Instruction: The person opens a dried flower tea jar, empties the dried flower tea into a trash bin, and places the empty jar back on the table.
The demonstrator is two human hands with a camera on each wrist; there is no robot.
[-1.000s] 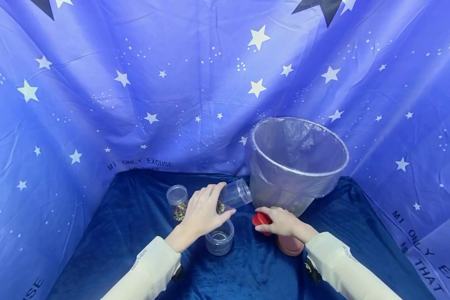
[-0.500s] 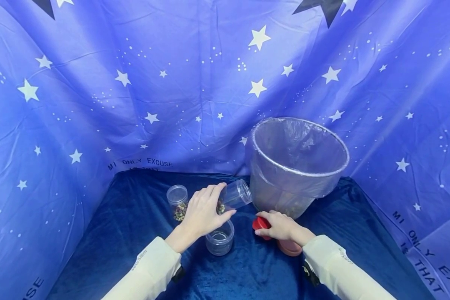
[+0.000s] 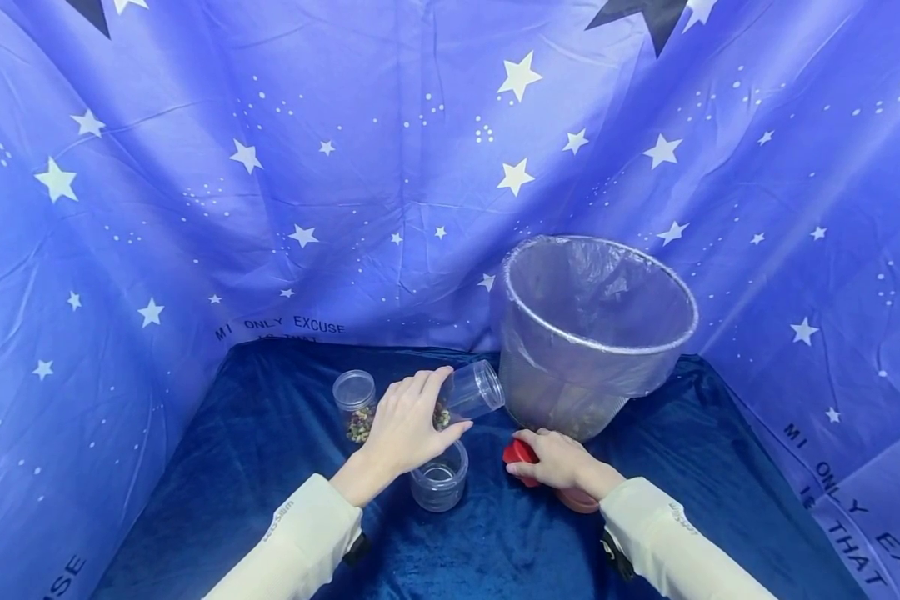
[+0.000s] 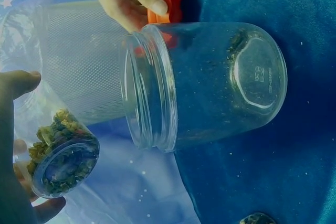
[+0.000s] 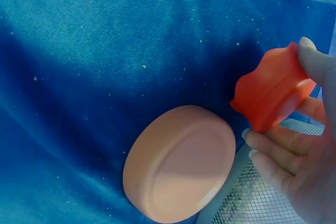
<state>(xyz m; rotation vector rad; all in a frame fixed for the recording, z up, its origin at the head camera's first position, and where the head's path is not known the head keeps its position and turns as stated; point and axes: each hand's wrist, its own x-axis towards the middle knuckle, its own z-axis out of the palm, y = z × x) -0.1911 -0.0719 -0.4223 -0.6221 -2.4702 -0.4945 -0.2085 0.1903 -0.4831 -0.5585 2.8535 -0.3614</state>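
Observation:
My left hand [image 3: 405,425] grips a clear plastic jar [image 3: 472,390] from above, tilted with its mouth toward the right. Dried flower-like bits [image 4: 59,153] lie at the bottom of this jar. Below it stands a second clear jar [image 3: 439,487], uncapped, with a few crumbs near its base. My right hand [image 3: 566,462] pinches a red wavy-edged piece [image 5: 273,90] between thumb and fingers, low in front of the bin. Beside that hand, partly covered by the forearm in the head view, lies a pinkish-brown round lid-like piece [image 5: 184,166] on the cloth.
A mesh bin [image 3: 547,375] lined with a clear plastic bag stands just behind the right hand. Left of the left hand is another clear jar [image 3: 355,400] holding dried bits. Dark blue velvet cloth [image 3: 270,433] covers the table, and a starry curtain [image 3: 390,192] hangs behind.
My right hand, still pinching the red piece, has shifted slightly toward me and to the left. The left hand and its tilted jar have stayed in place.

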